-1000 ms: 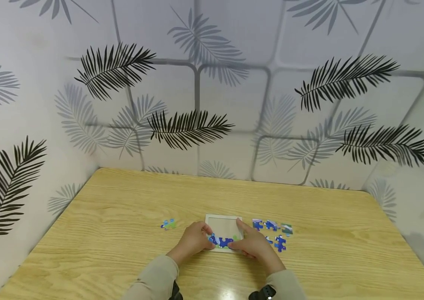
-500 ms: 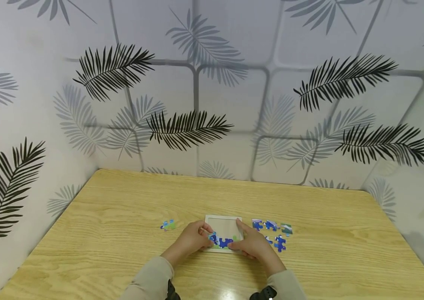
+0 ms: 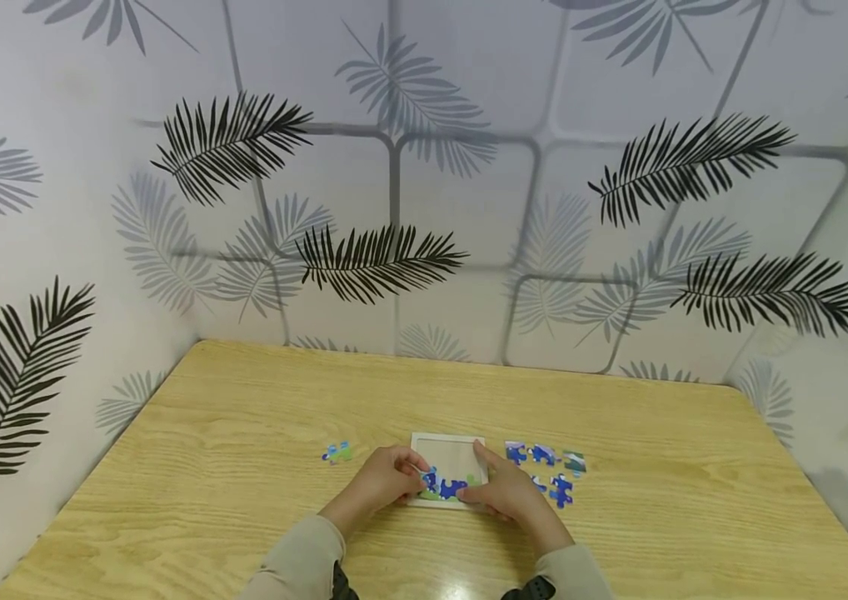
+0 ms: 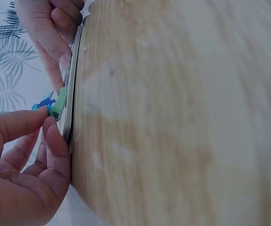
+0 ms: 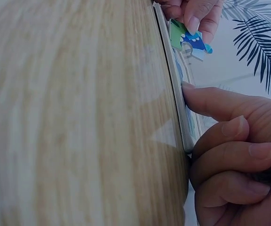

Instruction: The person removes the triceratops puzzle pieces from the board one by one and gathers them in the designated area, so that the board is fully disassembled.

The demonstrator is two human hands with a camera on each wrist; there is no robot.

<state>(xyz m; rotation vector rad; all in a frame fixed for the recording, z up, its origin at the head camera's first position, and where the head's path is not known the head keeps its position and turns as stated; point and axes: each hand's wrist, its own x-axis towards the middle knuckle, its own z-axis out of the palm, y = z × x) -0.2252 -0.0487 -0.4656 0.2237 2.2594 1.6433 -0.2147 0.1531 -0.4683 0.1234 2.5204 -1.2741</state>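
The left hand's (image 3: pixel 382 481) fingers pinch a puzzle piece (image 4: pixel 60 101), tilted at the near left corner of the frame (image 3: pixel 442 437) on the bench (image 3: pixel 244 425). The right hand (image 3: pixel 508 493) grasps the frame's right side, fingers reaching over blue pieces (image 3: pixel 452 489) along its near edge. Loose pieces (image 3: pixel 561 492) lie just right of it; more puzzle (image 3: pixel 338 452) lies to the left.

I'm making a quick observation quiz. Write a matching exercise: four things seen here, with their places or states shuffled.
1. Left hand
2. Right hand
3. Puzzle tray
4. Cluster of loose pieces

A. On the table, right of the tray
B. Pinches a blue-and-green piece
C. Partly filled, between both hands
D. Holds the tray's right side

Pairs: 1-B; 2-D; 3-C; 4-A
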